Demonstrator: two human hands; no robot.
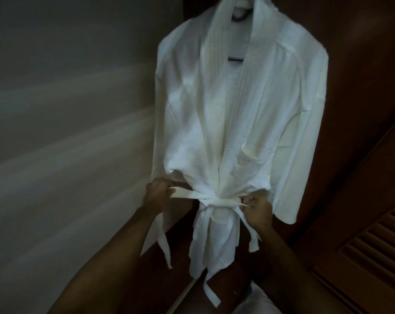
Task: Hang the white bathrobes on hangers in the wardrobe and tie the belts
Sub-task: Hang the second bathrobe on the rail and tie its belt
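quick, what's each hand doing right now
Left hand: closed, gripping the belt.
Right hand: closed, pinching the belt's other side.

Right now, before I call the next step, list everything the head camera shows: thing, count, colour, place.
bathrobe: one, white, hanging in the middle of the view, front closed.
hanger: one, dark, only a short bar shows at the robe's neckline.
belt: one, white, wrapped round the robe's waist, ends hanging down at left, centre and right.
pocket: one, white, on the robe's front above the belt.
wall: one, pale grey, left of the robe.
wardrobe panel: dark brown wood, behind and right of the robe.
louvred door: one, brown, lower right.
pale cloth: one piece, bottom edge, too dim to identify.
left hand: grips the belt at the robe's left side.
right hand: pinches the belt right of the waist.
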